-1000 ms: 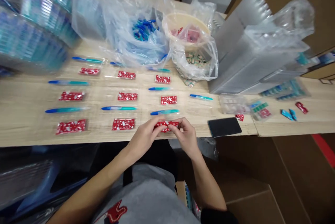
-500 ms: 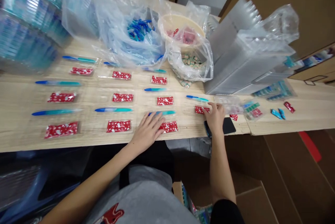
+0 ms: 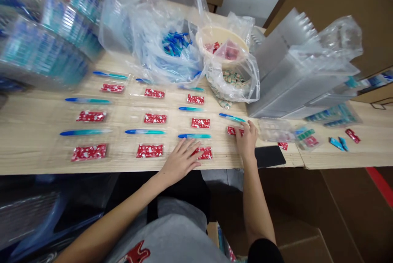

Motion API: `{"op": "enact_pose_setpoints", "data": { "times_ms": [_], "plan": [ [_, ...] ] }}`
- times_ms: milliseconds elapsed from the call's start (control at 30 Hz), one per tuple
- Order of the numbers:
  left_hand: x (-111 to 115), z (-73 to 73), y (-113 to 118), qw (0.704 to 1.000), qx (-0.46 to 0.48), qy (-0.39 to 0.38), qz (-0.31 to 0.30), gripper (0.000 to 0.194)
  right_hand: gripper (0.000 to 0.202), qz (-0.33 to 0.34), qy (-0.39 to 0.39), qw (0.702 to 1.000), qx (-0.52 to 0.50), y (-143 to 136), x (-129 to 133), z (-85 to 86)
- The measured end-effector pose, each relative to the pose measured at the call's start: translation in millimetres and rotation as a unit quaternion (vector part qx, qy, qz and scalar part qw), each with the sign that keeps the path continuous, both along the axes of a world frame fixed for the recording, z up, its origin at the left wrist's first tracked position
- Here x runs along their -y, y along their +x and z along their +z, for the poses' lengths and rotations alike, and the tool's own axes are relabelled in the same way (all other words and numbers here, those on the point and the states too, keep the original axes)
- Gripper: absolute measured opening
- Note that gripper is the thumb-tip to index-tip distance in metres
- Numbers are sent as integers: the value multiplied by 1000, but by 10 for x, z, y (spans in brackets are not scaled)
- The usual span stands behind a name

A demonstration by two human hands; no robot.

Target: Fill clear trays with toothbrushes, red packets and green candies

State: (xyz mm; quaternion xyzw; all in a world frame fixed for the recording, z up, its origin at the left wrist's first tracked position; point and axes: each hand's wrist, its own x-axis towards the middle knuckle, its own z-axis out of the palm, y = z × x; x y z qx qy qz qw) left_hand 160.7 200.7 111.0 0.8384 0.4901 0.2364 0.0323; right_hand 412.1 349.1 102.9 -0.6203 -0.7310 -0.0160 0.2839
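Observation:
My left hand (image 3: 181, 159) lies with its fingers spread over the front-row blister tray, partly covering the red printed packet (image 3: 206, 153); a blue-teal pen (image 3: 194, 136) lies just beyond the fingertips. My right hand (image 3: 246, 140) has thumb and fingers bent at the right edge of another clear blister tray, which holds a red packet (image 3: 233, 130) and a blue-teal pen (image 3: 232, 117). The fingers hide part of that packet. To the left are rows of similar trays, each with a pen and a red packet (image 3: 150, 150).
A black phone (image 3: 270, 156) lies right of my right hand. Behind stand a bag of blue pen parts (image 3: 176, 44), a cream tub (image 3: 222, 33), a bag of small pieces (image 3: 233, 78) and stacked clear trays (image 3: 282, 78). Filled packs (image 3: 46, 52) are stacked at left.
The view has shifted, so the table appears farther right. My right hand and its tray have slid left toward the neighbouring tray, uncovering the phone. My left hand stays on the front tray.

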Motion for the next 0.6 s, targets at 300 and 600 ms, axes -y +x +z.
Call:
{"op": "enact_pose_setpoints", "data": {
  "times_ms": [300,600],
  "plan": [
    [-202,307,-222,989,141,-6,31,32,20,249,90,963,-40,-690,-126,483],
    [-1551,1187,-381,983,176,29,-42,21,20,360,65,931,-13,-1214,-548,423]
  ]
}}
